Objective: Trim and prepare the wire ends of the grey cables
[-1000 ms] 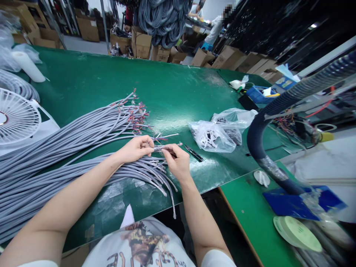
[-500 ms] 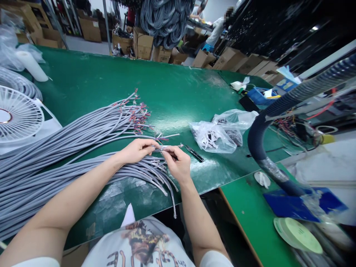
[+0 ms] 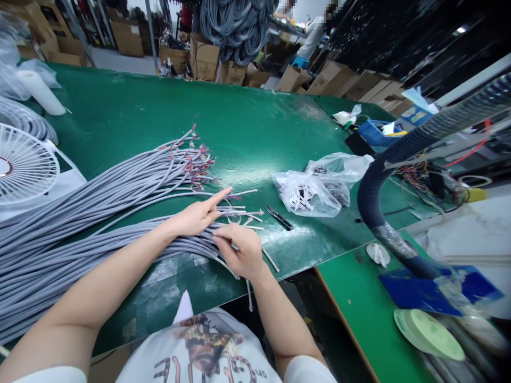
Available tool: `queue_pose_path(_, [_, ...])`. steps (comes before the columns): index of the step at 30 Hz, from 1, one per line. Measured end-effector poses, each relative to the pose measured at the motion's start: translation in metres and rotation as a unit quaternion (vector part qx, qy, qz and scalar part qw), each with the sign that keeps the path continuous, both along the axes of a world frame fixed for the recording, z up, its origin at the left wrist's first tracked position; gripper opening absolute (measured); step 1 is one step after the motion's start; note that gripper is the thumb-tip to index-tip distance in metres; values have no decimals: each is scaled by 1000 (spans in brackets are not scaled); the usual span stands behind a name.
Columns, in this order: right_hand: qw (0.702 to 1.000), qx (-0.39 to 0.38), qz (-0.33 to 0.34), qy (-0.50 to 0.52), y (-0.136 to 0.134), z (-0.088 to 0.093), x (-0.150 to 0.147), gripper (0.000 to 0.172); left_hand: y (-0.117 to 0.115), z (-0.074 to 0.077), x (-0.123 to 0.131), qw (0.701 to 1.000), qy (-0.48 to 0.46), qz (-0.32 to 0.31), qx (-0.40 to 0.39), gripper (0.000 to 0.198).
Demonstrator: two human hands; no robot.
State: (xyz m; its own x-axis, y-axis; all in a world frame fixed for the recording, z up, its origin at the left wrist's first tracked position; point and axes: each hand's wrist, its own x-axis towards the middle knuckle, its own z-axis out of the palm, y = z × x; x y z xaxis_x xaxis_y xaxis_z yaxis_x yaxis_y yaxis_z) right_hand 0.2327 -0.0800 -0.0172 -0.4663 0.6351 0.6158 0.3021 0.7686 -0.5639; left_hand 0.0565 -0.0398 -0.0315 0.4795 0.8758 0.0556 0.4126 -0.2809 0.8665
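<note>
Compared with a second ago, my right hand (image 3: 241,251) has dropped toward me, away from my left hand (image 3: 195,218), whose index finger now points out straight. On the green table (image 3: 255,127), the near bundle of grey cables (image 3: 104,247) runs to the left of the black snips (image 3: 279,217), its stripped ends near them. My left hand rests over that bundle, fingers other than the index curled; I can't tell whether they pinch a cable. My right fingers are bent, with a bit of grey-blue between them, but I can't make out what they grip. One pale cable end (image 3: 270,259) pokes out beyond that hand, on my side of the snips. Leftward and farther off than the snips lies the far bundle (image 3: 131,181), red wires showing at its tips. Just right of the snips sits a clear plastic bag (image 3: 325,205); well right, a ribbed hose (image 3: 369,197) curves down.
</note>
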Motion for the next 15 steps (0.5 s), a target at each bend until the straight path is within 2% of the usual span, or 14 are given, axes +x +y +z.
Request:
queue_pose_path(2, [1000, -7, 3, 1, -6, 6, 0, 11, 1, 1, -1, 999, -36, 13, -22, 64])
queue_pose_path(4, [998, -44, -34, 4, -4, 6, 3, 15, 2, 2, -2, 995, -88, 29, -46, 64])
queue_pose_path(11, [981, -119, -151, 0, 25, -14, 17, 29, 2, 10, -4, 976, -173, 46, -123, 52])
queue_pose_path(15, [969, -174, -171, 37, 19, -7, 18, 27, 4, 9, -5, 965, -213, 76, -131, 51])
